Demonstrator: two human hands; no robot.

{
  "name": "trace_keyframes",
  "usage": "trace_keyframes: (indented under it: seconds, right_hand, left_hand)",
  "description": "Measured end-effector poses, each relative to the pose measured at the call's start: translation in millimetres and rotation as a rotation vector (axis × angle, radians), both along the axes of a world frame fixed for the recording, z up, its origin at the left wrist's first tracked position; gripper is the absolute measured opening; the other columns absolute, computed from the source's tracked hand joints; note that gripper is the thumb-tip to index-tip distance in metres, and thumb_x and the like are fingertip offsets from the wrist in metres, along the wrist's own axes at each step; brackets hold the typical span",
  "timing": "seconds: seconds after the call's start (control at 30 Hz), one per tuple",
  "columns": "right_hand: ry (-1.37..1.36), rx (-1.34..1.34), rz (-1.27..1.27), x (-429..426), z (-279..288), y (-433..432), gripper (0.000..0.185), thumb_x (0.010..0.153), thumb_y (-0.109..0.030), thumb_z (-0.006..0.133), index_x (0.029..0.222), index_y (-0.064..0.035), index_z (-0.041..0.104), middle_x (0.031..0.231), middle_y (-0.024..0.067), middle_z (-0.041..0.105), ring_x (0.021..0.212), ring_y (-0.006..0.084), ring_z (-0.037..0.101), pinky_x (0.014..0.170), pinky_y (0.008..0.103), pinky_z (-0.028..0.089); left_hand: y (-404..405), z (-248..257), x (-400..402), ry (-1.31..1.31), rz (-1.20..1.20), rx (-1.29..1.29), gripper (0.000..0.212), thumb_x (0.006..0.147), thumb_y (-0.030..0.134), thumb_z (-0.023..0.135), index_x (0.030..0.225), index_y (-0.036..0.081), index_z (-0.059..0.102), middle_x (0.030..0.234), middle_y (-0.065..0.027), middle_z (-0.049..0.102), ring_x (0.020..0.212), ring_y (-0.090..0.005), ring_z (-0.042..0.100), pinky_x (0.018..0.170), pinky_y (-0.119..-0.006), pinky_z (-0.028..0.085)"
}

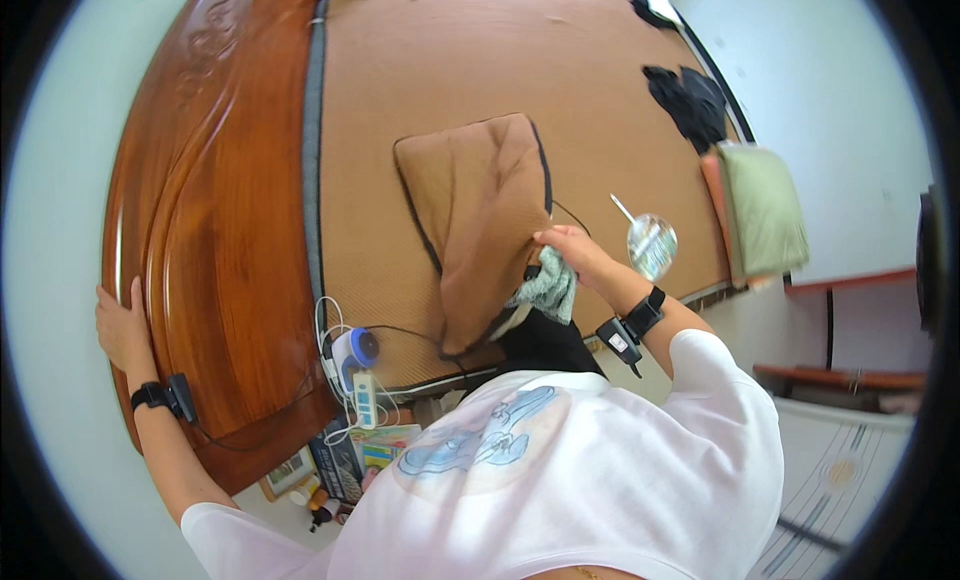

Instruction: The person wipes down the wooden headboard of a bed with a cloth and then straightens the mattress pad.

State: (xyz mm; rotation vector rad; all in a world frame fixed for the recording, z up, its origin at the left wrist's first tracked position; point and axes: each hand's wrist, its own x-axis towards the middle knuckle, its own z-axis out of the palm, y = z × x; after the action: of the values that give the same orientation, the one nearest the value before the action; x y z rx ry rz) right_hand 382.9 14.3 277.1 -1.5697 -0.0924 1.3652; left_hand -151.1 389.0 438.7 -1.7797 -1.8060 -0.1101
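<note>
My left hand [124, 326] rests with its fingers apart on the top edge of a carved, polished wooden headboard [225, 280]. My right hand [574, 254] pinches the side of a brown fabric cushion [480, 197] with dark piping, and a crumpled pale green cloth [553, 286] hangs just under those fingers. The cushion leans, creased, on a brown woven bed mat [420, 77] with a dark border. To the right of this hand lies a round, clear-and-silver hand fan [652, 246] with a white handle.
A white and blue device [355, 349] and a power strip [365, 400] with tangled cables sit at the bed's near left corner. Below are books [382, 441] and a framed picture [289, 473]. Folded green bedding [761, 209] and black clothing [686, 104] lie along the right edge.
</note>
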Motion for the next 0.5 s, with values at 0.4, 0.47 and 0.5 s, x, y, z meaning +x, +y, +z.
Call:
trace_keyframes:
  seconds: [0.4, 0.47, 0.5]
  right_hand:
    - [-0.299, -0.17, 0.019, -8.7, 18.8, -111.8, 0.019, 0.089, -0.027, 0.071, 0.084, -0.0094, 0.065, 0.075, -0.0026, 0.059, 0.07, 0.0095, 0.055, 0.061, 0.0272, 0.044]
    - [-0.354, -0.086, 0.051, 11.4, 29.9, -114.6, 0.023, 0.088, -0.032, 0.072, 0.085, -0.0099, 0.066, 0.075, -0.0023, 0.059, 0.069, 0.01, 0.056, 0.061, 0.0275, 0.045]
    - [-0.411, -0.059, 0.054, 19.0, 35.2, -113.6, 0.025, 0.088, -0.034, 0.072, 0.086, -0.0096, 0.067, 0.077, -0.0017, 0.061, 0.07, 0.0103, 0.057, 0.061, 0.0277, 0.046]
  left_hand:
    - [40.2, -18.9, -32.3, 0.068, 0.025, 0.005, 0.092, 0.086, 0.081, 0.035, 0.144, 0.01, 0.045, 0.125, -0.0239, 0.061, 0.112, -0.0388, 0.062, 0.093, -0.047, 0.052]
    - [43.2, -18.6, -37.2, 0.09, 0.026, 0.004, 0.095, 0.085, 0.084, 0.033, 0.143, 0.01, 0.045, 0.125, -0.0238, 0.062, 0.112, -0.039, 0.062, 0.093, -0.047, 0.052]
    - [45.3, -16.7, -40.3, 0.063, 0.048, -0.029, 0.095, 0.085, 0.083, 0.033, 0.144, 0.01, 0.045, 0.127, -0.0236, 0.061, 0.114, -0.0396, 0.061, 0.094, -0.048, 0.05]
